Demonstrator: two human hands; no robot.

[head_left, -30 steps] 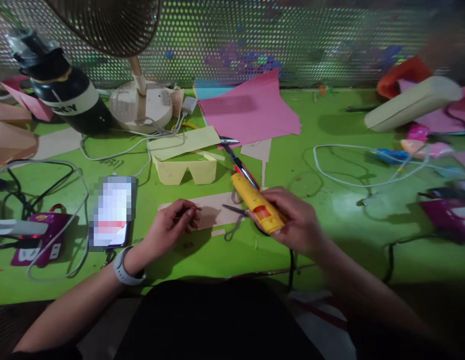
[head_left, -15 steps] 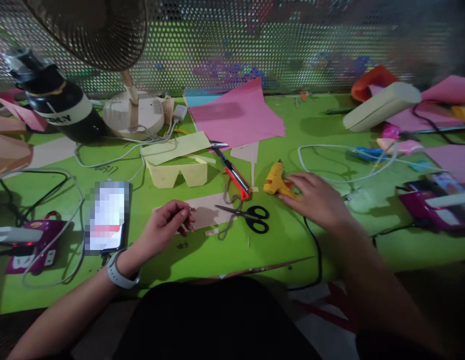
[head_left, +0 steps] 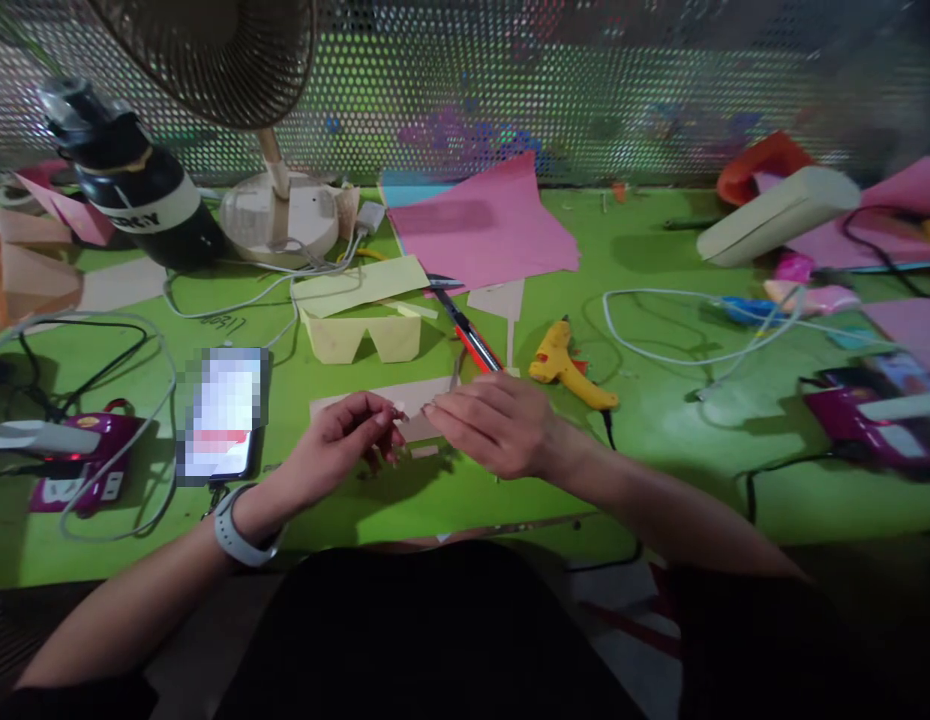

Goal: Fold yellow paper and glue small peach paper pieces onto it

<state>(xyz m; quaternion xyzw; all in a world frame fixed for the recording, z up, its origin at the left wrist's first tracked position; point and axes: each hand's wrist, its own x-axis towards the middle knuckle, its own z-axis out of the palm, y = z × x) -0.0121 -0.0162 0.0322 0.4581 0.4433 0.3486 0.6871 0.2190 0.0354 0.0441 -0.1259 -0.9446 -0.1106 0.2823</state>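
Note:
My left hand is closed in a pinch above the green table, with something tiny at its fingertips that I cannot make out. Close to it on the right is my right hand, its fingers pressed together and what they hold, if anything, hidden. Beneath both lies a pale paper strip. The scissors are covered by my right hand. An orange-red utility knife points away just beyond that hand. To its right a yellow glue gun rests on the table. Pale yellow cut-out paper glasses lie behind my left hand.
A phone lies left, near a purple power strip with cables. At the back stand a black bottle and a fan, beside pink paper. A paper roll and another purple power strip are right.
My right hand has let go of the glue gun and moved left to beside my left hand, over the scissors. The whole view has shifted slightly.

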